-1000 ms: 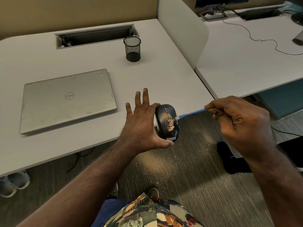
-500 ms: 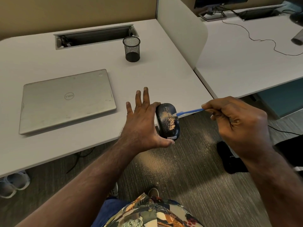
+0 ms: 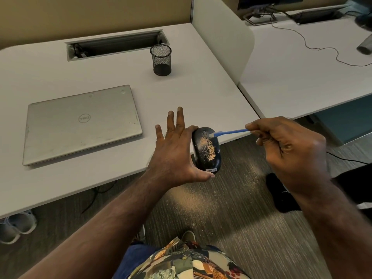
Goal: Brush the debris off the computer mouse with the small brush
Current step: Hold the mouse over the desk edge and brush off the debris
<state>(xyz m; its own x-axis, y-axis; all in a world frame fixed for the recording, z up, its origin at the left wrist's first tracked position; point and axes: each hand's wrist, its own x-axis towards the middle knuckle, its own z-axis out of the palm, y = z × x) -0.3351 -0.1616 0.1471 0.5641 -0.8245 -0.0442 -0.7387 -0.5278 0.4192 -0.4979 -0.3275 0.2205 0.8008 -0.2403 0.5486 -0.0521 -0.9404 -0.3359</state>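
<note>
Both hands work past the front edge of the white bench [image 3: 181, 93], above grey carpet [image 3: 231, 228] dusted with tan grit. On the bench lie a closed silver laptop [image 3: 80, 123] and, farther back, a black mesh cup [image 3: 161, 60]; a divider panel [image 3: 221, 37] separates a second bench on the right. The left hand [image 3: 173, 154], fingers spread, pinches the black computer mouse [image 3: 206, 151] between thumb and forefinger. The right hand [image 3: 287, 150] grips the small brush [image 3: 231, 132], its tip touching the mouse's upper end above the tan debris [image 3: 208, 148].
</note>
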